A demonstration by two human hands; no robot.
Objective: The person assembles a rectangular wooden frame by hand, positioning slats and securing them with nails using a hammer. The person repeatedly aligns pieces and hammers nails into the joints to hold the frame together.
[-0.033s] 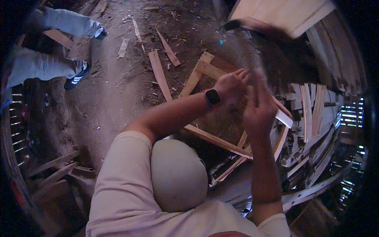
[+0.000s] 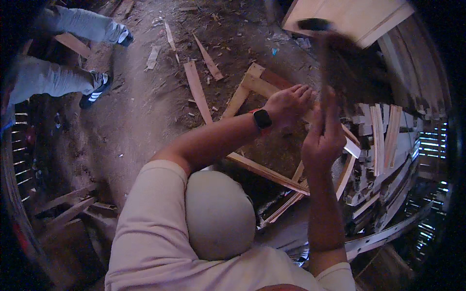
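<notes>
My right hand (image 2: 324, 136) is closed round the handle of a hammer (image 2: 324, 63), which is blurred. Its dark head stands out beyond the hand, toward the far side. Close by on its left, my left hand (image 2: 290, 105) has its fingers pressed together over the wooden frame (image 2: 264, 88); what they pinch is hidden. A dark watch (image 2: 262, 119) with a red band sits on the left wrist. Pale boards form the frame's sides, one running along the near side. A white-looking piece (image 2: 352, 148) lies at the frame's right side, by my right hand.
Another person's legs (image 2: 58, 80) in grey trousers stand at the far left. Loose slats (image 2: 196, 89) and wood scraps lie on the dirt floor. Stacked boards (image 2: 383, 140) fill the right side, and a broad wooden panel (image 2: 349, 17) lies at the far right. A light rounded cap (image 2: 221, 216) shows below.
The hammer's head has swung right and slightly farther away. My right hand has shifted slightly right and tilted, while my left hand stays nearly in place.
</notes>
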